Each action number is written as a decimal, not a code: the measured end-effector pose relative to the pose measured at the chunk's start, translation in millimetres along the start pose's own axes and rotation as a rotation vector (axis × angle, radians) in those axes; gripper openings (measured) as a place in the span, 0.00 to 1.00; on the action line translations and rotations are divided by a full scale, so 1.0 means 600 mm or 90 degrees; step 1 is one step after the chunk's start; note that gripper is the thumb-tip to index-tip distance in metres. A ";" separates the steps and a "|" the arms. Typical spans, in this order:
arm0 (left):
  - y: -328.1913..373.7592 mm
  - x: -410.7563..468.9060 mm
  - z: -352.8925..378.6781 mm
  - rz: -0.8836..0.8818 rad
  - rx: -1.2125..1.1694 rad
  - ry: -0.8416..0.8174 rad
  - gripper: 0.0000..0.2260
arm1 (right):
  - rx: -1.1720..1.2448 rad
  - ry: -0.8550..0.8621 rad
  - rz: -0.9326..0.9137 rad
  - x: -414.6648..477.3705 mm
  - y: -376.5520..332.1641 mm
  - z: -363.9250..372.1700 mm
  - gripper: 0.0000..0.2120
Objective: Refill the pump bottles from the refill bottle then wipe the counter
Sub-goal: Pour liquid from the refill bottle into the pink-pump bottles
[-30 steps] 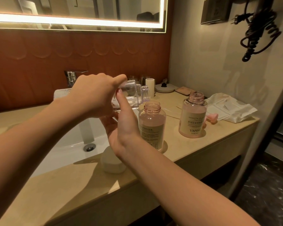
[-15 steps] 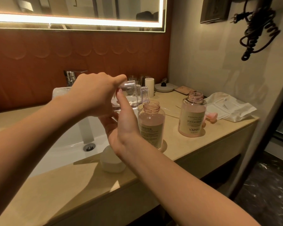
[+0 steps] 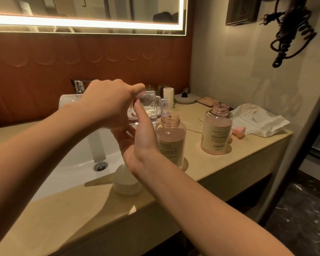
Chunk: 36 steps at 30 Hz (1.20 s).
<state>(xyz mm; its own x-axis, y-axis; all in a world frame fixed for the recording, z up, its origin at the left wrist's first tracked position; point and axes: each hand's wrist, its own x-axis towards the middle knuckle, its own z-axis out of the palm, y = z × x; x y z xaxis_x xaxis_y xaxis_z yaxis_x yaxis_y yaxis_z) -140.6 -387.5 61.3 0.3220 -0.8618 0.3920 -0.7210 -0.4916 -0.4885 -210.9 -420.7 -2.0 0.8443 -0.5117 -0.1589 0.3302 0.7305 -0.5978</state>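
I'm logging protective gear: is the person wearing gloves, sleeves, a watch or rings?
No. The left hand and right hand are bare, without gloves. The left forearm and right forearm are uncovered as far as the frame shows. No watch, bracelet or ring is visible.

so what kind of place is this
Probably a hotel bathroom: a white sink set in a beige counter, a lit mirror above it, and a wall-hung hairdryer with a coiled cord.
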 end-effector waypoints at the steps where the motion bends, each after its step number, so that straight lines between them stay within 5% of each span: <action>1: 0.000 0.000 0.000 0.000 0.001 0.002 0.34 | 0.003 0.001 -0.001 0.000 0.000 0.000 0.26; 21: -0.004 0.001 0.003 -0.003 0.011 -0.004 0.33 | 0.004 -0.007 0.008 0.001 0.001 0.000 0.24; 26: -0.003 0.000 0.004 -0.003 0.016 -0.020 0.34 | 0.007 -0.008 0.013 0.002 0.002 -0.002 0.15; 36: -0.003 0.002 -0.001 -0.004 0.021 -0.016 0.33 | 0.019 -0.011 0.014 0.004 -0.001 -0.005 0.13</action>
<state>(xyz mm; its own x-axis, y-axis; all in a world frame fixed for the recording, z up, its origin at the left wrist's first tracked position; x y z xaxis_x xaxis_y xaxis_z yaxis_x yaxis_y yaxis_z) -139.4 -387.5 63.1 0.3416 -0.8614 0.3759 -0.6981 -0.5003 -0.5122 -210.4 -423.3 -4.4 0.8587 -0.4876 -0.1575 0.3241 0.7549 -0.5702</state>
